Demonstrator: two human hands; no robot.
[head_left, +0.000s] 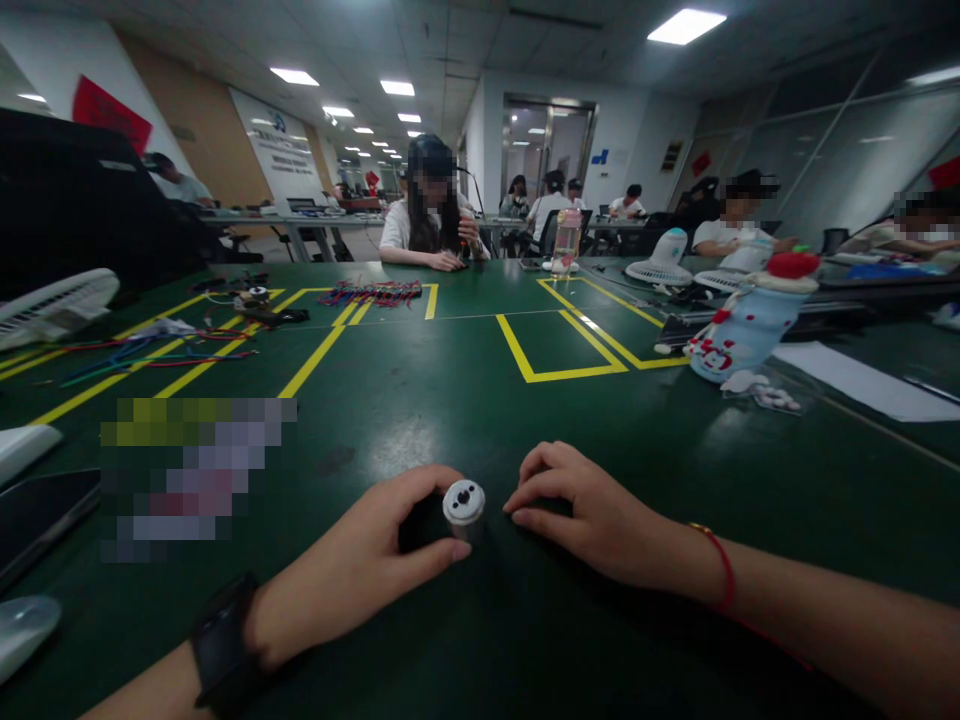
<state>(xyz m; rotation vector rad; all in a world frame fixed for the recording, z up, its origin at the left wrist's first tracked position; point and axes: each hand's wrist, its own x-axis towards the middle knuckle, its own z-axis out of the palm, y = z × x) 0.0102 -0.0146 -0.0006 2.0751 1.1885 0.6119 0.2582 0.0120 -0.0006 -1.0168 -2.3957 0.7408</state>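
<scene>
Both hands rest on the green table [480,400]: left hand [360,570] pinching the small metal cylinder [463,505], right hand [592,515] loosely curled, empty, just beside the cylinder.

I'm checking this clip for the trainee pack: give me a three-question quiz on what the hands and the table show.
1. True or false: the left hand grips the small metal cylinder.
2. What does the right hand do? A) lifts the cylinder B) rests palm-down on the green table beside the cylinder C) holds a wire
3. What is worn on the right wrist?

Key:
1. True: its fingers wrap the cylinder's sides.
2. B.
3. A thin red bracelet.
</scene>
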